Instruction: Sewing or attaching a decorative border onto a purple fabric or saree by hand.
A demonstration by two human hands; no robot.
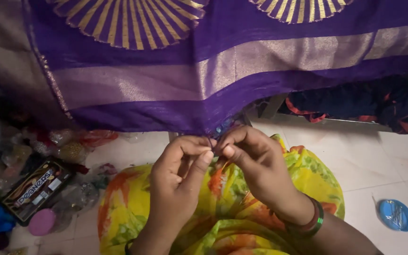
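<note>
- Left hand (178,177) rises from the lower middle of the view, thumb and forefinger pinched shut on the fine thread ends at the hem of the purple woven cloth with a dull gold band (223,75).
- Right hand (251,163), with red and green bangles (311,222) at the wrist, meets it fingertip to fingertip and pinches the same spot on the fringe; the thread itself is too thin to make out, so I can only judge that both hands hold strands there.
- Judged from the pinch, the step in hand is twisting or knotting the loose fringe at the cloth's lower edge; the next move would call for steady tension and a small, precise pull of one hand against the other.
- Under the wrists lies a yellow garment printed with orange and green (223,212), spread over the lap.
- To the left on the floor (383,165) sits an open rectangular black box with a printed label (36,186), a round pink lid (41,222) just beside it, and clear bags of gold beads (72,151) beyond.
- To the right, well apart, a round blue case (396,215) lies on the pale tiles.
- Farthest off, the purple cloth hangs across the top, with gold fan-shaped motifs (128,21) above the band.
</note>
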